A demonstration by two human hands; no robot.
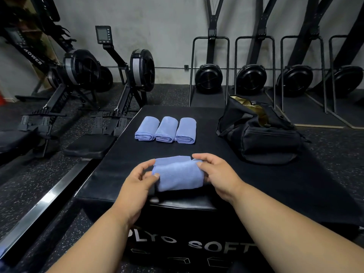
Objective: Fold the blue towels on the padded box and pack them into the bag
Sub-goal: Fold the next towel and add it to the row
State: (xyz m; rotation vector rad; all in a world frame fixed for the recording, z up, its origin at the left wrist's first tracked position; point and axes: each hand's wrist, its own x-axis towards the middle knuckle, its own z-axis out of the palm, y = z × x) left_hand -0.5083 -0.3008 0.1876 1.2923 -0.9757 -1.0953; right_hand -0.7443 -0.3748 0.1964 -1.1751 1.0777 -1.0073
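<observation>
At lower centre of the frame, the left hand [140, 179] and right hand [213, 172] each pinched an end of a blue towel [178, 174] on the padded box [226, 154], three folded towels [165, 129] and the bag [260, 133] lying beyond.

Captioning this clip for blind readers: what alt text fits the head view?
Two hands, left hand and right hand, grip a blue towel on a black padded box. Three rolled towels lie in a row beyond, beside an open black bag.
</observation>
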